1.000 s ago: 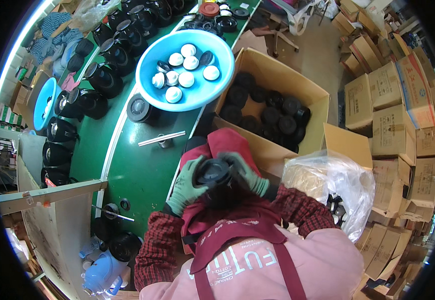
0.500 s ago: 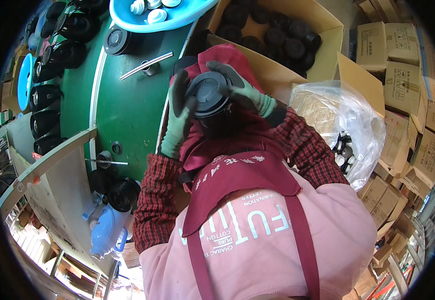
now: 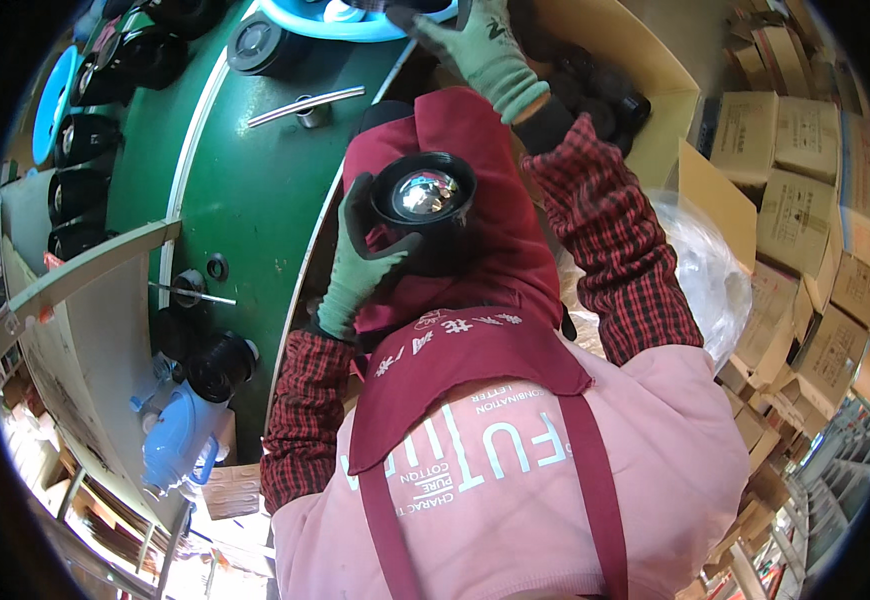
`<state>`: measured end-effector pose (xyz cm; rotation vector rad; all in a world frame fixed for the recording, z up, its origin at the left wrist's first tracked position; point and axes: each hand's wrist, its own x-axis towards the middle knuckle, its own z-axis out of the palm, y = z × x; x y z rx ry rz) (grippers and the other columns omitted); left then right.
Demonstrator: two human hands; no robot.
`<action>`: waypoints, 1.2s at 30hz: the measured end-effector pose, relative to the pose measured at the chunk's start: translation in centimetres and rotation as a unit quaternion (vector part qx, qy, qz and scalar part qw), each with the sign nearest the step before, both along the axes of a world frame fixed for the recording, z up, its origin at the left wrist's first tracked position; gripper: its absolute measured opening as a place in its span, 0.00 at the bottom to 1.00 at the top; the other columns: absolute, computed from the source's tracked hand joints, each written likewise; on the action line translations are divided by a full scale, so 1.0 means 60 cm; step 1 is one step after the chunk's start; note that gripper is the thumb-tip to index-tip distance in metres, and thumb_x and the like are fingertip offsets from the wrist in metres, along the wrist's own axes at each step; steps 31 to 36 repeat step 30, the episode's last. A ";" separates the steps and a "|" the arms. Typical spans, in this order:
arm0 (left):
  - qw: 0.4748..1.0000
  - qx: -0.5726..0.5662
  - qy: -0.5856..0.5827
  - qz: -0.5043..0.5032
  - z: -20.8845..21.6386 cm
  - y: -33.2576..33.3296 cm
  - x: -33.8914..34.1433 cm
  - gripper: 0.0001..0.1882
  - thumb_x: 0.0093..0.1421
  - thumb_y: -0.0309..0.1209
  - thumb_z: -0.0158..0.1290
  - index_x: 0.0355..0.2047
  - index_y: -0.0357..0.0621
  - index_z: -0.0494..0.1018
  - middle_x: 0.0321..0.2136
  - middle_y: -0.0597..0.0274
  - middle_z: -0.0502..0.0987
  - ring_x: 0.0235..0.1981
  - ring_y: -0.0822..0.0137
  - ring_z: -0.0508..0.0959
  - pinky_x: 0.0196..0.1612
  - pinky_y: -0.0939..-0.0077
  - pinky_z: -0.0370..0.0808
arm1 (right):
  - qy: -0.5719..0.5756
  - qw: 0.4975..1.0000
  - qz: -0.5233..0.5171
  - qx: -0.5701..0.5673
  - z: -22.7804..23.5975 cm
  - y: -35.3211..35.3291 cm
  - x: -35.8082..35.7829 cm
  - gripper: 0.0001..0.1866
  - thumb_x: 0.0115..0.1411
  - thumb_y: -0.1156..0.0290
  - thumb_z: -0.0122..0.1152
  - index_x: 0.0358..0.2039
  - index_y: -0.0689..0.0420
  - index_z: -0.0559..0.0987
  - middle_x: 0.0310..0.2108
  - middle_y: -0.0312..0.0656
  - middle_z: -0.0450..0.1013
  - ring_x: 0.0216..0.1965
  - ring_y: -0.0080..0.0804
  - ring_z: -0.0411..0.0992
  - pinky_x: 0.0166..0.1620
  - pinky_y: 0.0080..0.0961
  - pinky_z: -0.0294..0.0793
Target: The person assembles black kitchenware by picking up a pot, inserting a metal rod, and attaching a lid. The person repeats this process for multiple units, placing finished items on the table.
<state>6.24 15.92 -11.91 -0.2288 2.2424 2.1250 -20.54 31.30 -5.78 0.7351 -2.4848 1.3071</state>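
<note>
My left hand [image 3: 363,262], in a green glove with dark grey fingers, is closed around the side of a black round container [image 3: 445,232] above my lap. Its top is uncovered and a shiny domed metal surface [image 3: 423,192] shows inside. At the upper edge of the view my right hand [image 3: 483,55], gloved alike, reaches over the blue basin [image 3: 405,32]. A dark piece beside its thumb looks like the black lid, mostly cut off by the picture's edge. White pieces [image 3: 343,10] lie in the basin.
On the green bench [image 3: 255,190] are a black lidded container [image 3: 257,42] and a metal rod [image 3: 305,106] across a small metal cup. Black pots [image 3: 85,140] line its far left. To the right stand an open carton [image 3: 670,105] of black parts and stacked boxes [image 3: 790,220].
The black lid has come off the container, so its metal inside shows. My right hand has moved away and up to the basin. My left hand still holds the container.
</note>
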 end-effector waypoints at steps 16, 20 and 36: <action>0.961 -0.234 0.118 0.089 -0.002 0.127 0.011 0.76 0.25 0.48 0.79 0.70 0.31 0.50 0.64 0.35 0.60 0.66 0.38 0.62 0.69 0.51 0.59 | -0.073 0.833 0.475 0.274 -0.054 0.113 0.158 0.32 0.53 0.68 0.60 0.59 0.62 0.69 0.52 0.57 0.70 0.54 0.60 0.67 0.60 0.48 0.67; 0.951 -0.241 0.162 0.109 0.020 0.146 0.006 0.73 0.24 0.47 0.79 0.70 0.37 0.53 0.64 0.41 0.61 0.66 0.40 0.62 0.68 0.49 0.59 | -0.057 0.847 0.444 0.285 0.031 0.107 0.177 0.40 0.39 0.65 0.76 0.55 0.60 0.71 0.48 0.52 0.69 0.51 0.56 0.69 0.56 0.45 0.70; 0.873 -0.435 0.168 0.140 0.186 0.067 0.015 0.66 0.34 0.52 0.73 0.72 0.48 0.54 0.63 0.47 0.62 0.61 0.43 0.65 0.61 0.36 0.60 | -0.292 0.853 0.408 0.143 0.111 0.104 0.099 0.54 0.47 0.64 0.80 0.70 0.57 0.57 0.67 0.43 0.60 0.67 0.39 0.63 0.69 0.38 0.63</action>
